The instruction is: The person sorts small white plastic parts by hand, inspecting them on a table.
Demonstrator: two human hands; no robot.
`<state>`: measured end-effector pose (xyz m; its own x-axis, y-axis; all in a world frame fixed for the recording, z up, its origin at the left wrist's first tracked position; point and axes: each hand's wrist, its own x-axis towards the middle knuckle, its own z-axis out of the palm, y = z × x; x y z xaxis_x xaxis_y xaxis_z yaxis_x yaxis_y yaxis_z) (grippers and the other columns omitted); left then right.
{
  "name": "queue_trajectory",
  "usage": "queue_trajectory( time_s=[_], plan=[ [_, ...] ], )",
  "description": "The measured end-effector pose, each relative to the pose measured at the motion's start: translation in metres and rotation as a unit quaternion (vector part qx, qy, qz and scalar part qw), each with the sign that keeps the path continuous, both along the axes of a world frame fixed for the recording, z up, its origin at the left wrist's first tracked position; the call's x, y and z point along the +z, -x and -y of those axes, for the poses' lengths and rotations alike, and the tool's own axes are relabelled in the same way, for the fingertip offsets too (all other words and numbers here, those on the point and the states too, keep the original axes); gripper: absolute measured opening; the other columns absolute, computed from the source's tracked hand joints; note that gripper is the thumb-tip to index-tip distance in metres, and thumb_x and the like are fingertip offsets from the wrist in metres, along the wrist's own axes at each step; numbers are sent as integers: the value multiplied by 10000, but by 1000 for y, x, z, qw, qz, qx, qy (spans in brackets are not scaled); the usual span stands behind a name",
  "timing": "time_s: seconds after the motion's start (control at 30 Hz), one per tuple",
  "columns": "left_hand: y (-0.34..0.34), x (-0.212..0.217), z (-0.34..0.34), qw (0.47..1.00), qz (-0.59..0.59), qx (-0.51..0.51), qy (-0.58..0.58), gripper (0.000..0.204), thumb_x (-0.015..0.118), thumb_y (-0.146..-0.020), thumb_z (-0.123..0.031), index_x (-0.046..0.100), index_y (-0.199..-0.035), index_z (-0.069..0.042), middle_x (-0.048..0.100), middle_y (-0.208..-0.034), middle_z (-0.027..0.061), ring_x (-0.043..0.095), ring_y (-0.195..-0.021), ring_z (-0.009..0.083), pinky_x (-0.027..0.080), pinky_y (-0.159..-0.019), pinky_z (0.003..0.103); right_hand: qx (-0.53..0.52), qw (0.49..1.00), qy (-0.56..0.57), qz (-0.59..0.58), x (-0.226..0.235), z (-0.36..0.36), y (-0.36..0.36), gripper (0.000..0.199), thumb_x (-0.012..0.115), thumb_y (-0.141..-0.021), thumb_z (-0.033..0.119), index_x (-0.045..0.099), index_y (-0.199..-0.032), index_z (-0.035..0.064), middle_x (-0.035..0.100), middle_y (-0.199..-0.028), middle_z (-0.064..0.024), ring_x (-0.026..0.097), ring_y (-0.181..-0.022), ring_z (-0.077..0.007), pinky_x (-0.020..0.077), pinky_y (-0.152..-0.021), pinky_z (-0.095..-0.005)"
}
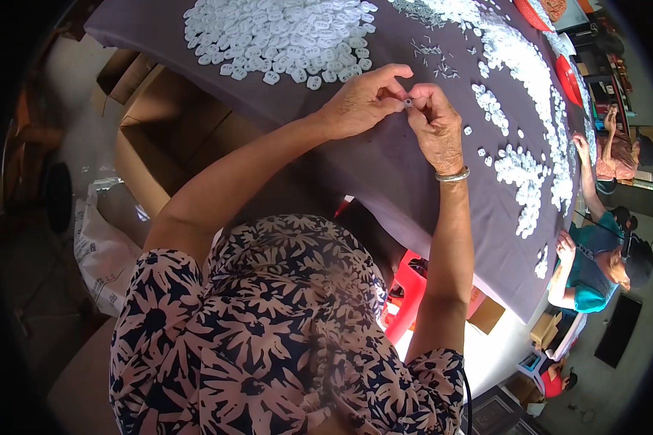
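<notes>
My left hand [363, 103] and my right hand [437, 130] meet above the dark tablecloth [283, 109], fingertips pinched together. Between them is a small white piece [408, 104] with a dark spot; fingers cover part of it, so its exact kind is unclear. A bracelet circles my right wrist. Beyond my left hand lies a big heap of flat white plastic pieces [279, 36] with small dark holes. Thin grey metal pins [437, 59] are scattered on the cloth past my right hand.
More small white parts [522, 174] spread along the table's right side, near red baskets [569, 80]. An open cardboard box [141, 156] stands at the left below the table edge, beside a white sack [101, 246]. A red stool [406, 297] is under the table. Other people sit at the right.
</notes>
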<state>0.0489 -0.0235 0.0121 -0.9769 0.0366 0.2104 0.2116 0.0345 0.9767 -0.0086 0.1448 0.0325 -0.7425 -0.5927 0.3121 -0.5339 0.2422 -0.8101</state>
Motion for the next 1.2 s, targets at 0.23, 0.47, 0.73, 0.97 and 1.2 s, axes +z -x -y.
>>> queue_trajectory(
  time_s=[0.23,0.47,0.73,0.97,1.2],
  plan=[
    [3,-1,-1,999,-30,14,3,355,599,-845,-14,515,-1189,-46,618,-817,5,574,-769,73,480,-722,224,28,995,44,82,-4,-4,-2,304,500,-802,-132,511,-1062,25,519,-782,26,484,-734,-52,433,-711,-199],
    [1,-1,-2,999,-35,26,23,363,627,-839,-42,520,-1186,-55,618,-809,2,575,-759,70,477,-699,216,34,994,27,103,-2,-6,-6,318,480,-822,-114,509,-1107,23,553,-831,9,537,-791,-72,444,-762,-213],
    [0,6,3,999,3,-8,-40,341,623,-858,-109,539,-1188,-81,614,-794,-9,551,-709,60,452,-636,213,78,977,68,187,6,-9,-5,257,514,-883,-24,553,-1129,38,607,-895,-4,556,-804,-91,448,-722,-228],
    [-3,15,4,990,35,-55,-127,391,623,-861,-120,499,-1228,-65,598,-796,7,536,-717,84,449,-661,231,100,974,127,161,5,-11,-3,201,633,-857,48,618,-1057,33,616,-900,-8,539,-754,-79,424,-633,-208],
    [-4,16,2,967,120,-104,-198,395,617,-880,-153,483,-1236,-46,602,-818,20,573,-765,109,472,-696,253,110,955,185,205,1,-10,-4,140,660,-829,23,634,-966,11,608,-879,-17,517,-683,-74,405,-582,-202]
  ],
)
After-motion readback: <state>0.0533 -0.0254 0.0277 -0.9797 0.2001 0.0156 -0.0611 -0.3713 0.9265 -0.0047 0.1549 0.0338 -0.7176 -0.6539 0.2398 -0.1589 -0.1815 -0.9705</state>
